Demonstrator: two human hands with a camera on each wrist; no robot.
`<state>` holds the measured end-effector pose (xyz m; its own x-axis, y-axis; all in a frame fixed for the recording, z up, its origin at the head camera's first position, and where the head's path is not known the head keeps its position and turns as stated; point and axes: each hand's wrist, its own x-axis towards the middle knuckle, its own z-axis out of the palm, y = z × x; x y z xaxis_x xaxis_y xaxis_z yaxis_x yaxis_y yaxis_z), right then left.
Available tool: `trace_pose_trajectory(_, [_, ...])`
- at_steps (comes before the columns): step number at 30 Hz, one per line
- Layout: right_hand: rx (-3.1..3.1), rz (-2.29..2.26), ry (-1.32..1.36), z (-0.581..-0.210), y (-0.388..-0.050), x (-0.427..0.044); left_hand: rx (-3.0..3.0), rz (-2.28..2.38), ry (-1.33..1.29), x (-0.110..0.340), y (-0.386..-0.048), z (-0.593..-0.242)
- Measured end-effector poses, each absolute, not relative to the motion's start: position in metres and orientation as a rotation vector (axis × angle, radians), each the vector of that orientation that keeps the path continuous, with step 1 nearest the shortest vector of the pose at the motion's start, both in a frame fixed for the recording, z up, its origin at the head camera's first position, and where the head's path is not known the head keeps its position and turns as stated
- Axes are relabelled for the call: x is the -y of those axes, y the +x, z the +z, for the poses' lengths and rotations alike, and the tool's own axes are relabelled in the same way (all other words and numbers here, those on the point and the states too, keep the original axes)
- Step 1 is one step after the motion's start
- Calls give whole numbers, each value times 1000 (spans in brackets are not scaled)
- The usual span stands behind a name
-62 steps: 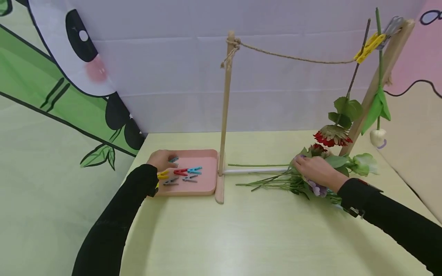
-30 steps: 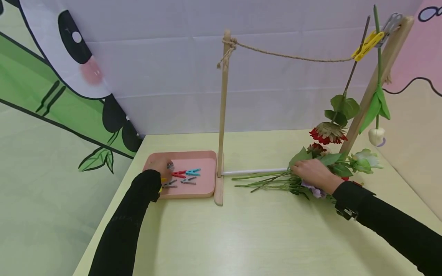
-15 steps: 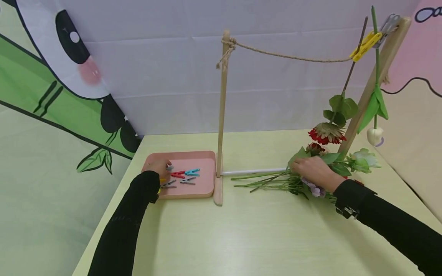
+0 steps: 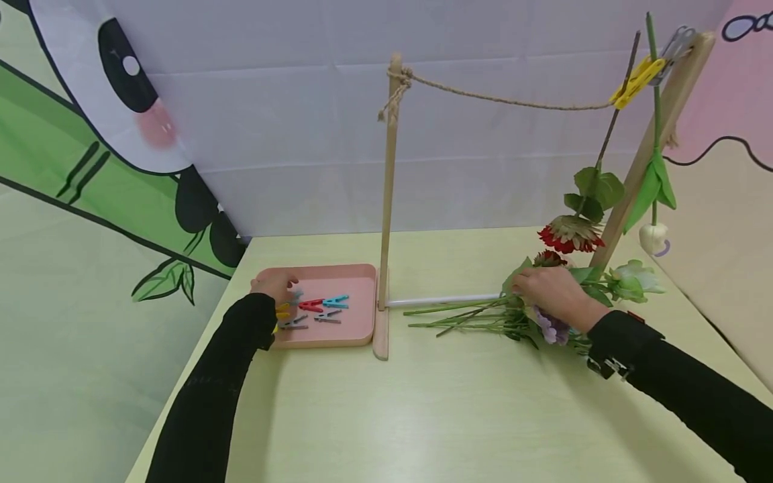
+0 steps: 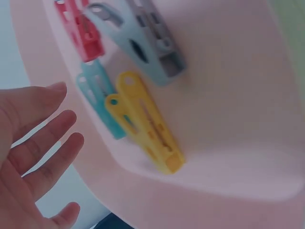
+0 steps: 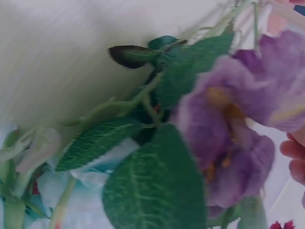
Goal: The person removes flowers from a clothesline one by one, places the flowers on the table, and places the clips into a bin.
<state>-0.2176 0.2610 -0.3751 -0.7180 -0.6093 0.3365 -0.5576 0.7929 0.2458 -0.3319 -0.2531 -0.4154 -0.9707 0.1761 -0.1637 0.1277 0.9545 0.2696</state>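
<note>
My left hand (image 4: 274, 284) is over the left side of the pink tray (image 4: 362, 327); the left wrist view shows its fingers (image 5: 55, 164) spread and holding nothing, beside a teal clothespin (image 5: 102, 98) and a yellow clothespin (image 5: 150, 126). Red, blue and grey clothespins also lie in the tray. At the right, my right hand (image 4: 557, 295) reaches into the flower bunch (image 4: 513, 318), its fingertips low among leaves. A purple flower (image 6: 231, 138) partly covers two bent fingertips (image 6: 295, 157) in the right wrist view; what they grip is hidden.
A wooden post (image 4: 389, 188) beside the tray and a slanted post (image 4: 664, 147) at the right carry a sagging rope (image 4: 501, 100). Upside down from it hang a red flower (image 4: 570, 235) and a white tulip (image 4: 654, 238), near a yellow clothespin (image 4: 637, 82) and a grey one (image 4: 673, 54).
My left hand has moved slightly up and left, off the small grey-blue clothespin, its fingers now spread. My right hand has shifted a little right and up among the flowers.
</note>
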Motion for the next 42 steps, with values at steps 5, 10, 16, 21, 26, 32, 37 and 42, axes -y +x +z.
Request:
trace_pose_trajectory(5, [2487,-172,863,-366,-217,-262,-2989,320,294,249,-334,-402])
trace_pose_trajectory(10, [2457,-145,842,-356,-212,-263,-3052,421,379,241,-334,-379])
trace_pose_trajectory(16, [2255,-73,819,-341,-208,-269,-3146,719,489,223,-339,-326])
trace_pose_trajectory(21, [2148,-45,746,-321,-208,-275,-3209,977,562,198,-343,-255])
trace_pose_trajectory(26, [2115,-2,722,-304,-206,-281,-3220,1215,579,169,-333,-180])
trace_pose_trajectory(32, [2084,64,686,-290,-204,-289,-3118,1719,641,118,-312,-109])
trace_pose_trajectory(37, [2048,98,551,-281,-204,-292,-2994,1924,932,67,-289,-72])
trace_pose_trajectory(42, [2052,246,318,-267,-209,-291,-3088,1559,1210,17,-276,-50])
